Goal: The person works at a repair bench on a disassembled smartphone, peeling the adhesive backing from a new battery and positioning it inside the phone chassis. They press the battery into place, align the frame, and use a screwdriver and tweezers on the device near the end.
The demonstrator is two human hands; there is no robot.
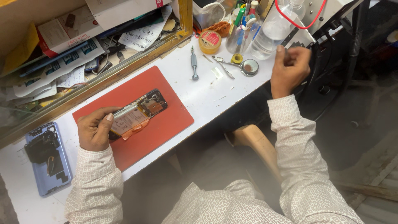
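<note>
An opened phone [139, 113] with its back cover off lies on a red work mat [166, 120]; its battery and circuit board show. My left hand [94, 128] grips the phone's lower end and holds it down on the mat. My right hand [290, 68] is raised at the table's right edge, next to a clear plastic bottle [271, 31]. Its fingers are curled around something thin and dark that I cannot make out.
A blue phone back cover [47, 159] with loose dark parts lies at the left. A screwdriver [193, 63], tweezers [224, 66], a small round dish [249, 67] and a yellow tin [209, 41] sit on the white table [207, 95]. Papers fill a glass-topped case [83, 62].
</note>
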